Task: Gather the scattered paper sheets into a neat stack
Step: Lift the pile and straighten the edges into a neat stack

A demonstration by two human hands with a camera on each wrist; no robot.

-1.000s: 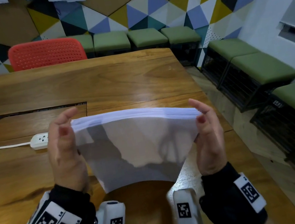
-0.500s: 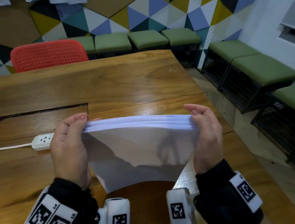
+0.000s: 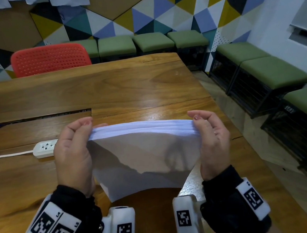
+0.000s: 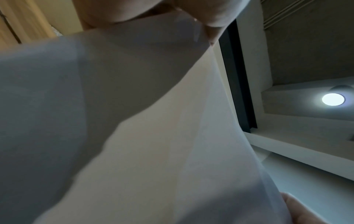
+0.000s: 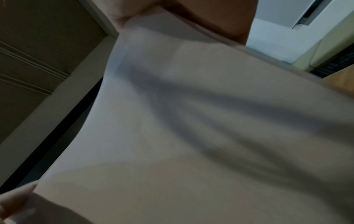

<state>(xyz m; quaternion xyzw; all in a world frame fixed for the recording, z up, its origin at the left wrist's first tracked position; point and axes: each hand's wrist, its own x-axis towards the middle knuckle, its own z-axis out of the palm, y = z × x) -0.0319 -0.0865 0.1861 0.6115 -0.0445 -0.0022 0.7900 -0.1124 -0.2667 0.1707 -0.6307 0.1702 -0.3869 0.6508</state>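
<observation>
A stack of white paper sheets [image 3: 144, 154] stands on edge on the wooden table [image 3: 103, 88], its top edge bowed upward. My left hand [image 3: 73, 150] grips the stack's left side, fingers curled over the top corner. My right hand [image 3: 212, 137] grips the right side the same way. The sheets' top edges lie slightly fanned. In the left wrist view the paper [image 4: 134, 136] fills most of the frame below my palm. The right wrist view shows the paper [image 5: 191, 136] close up with finger shadows across it.
A white power strip [image 3: 45, 147] with its cord lies on the table just left of my left hand. A red chair [image 3: 49, 58] stands at the far side. Green stools [image 3: 273, 73] line the walls. The table's right edge is close to my right hand.
Both hands have gone from flat against the stack's sides to curled over its top corners. The stack's top edge has sunk slightly lower.
</observation>
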